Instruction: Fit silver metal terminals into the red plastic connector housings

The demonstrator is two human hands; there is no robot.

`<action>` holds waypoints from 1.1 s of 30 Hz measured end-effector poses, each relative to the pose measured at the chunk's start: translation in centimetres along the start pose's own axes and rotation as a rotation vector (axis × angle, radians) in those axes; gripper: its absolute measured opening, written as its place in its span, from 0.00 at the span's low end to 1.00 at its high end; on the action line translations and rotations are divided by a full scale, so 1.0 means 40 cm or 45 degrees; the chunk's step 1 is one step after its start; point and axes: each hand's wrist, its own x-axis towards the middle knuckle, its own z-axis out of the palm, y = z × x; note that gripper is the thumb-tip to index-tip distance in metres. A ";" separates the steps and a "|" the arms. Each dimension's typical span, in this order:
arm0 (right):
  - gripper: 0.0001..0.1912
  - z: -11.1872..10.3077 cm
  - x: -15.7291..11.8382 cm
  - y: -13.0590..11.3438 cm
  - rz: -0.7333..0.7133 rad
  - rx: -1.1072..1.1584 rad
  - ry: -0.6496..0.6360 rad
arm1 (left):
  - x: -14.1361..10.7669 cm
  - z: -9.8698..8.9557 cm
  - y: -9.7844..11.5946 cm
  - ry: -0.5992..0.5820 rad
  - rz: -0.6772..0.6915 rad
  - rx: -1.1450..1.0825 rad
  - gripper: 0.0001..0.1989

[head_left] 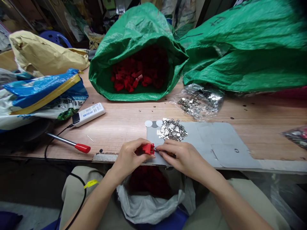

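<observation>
Red plastic part [149, 149] sits at lower centre of the frame, grip of the left hand [129, 154] closed around it. The right hand [184, 157] grips a slim tool [171, 155], tip at the part. The part should be held firm, the tool straight. Wood-grained tabletop [124, 123] carries a grey mat [203, 140]; a green sack [144, 25] of red pieces [128, 80] opens upper centre.

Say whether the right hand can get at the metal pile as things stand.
Probably yes: the metal pile lies just beyond the right hand on the grey mat, with nothing visible between them. The hand does hold a tool, though, which might hamper picking up a piece.
</observation>
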 end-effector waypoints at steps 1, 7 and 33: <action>0.14 -0.001 0.000 -0.001 0.003 0.000 -0.001 | 0.000 0.000 0.000 0.000 0.000 0.001 0.11; 0.14 -0.009 -0.002 -0.004 0.039 0.039 -0.049 | -0.002 0.000 -0.002 0.016 0.011 0.030 0.11; 0.14 0.001 -0.001 0.002 0.029 0.006 -0.042 | 0.002 0.003 0.007 0.005 0.011 0.023 0.11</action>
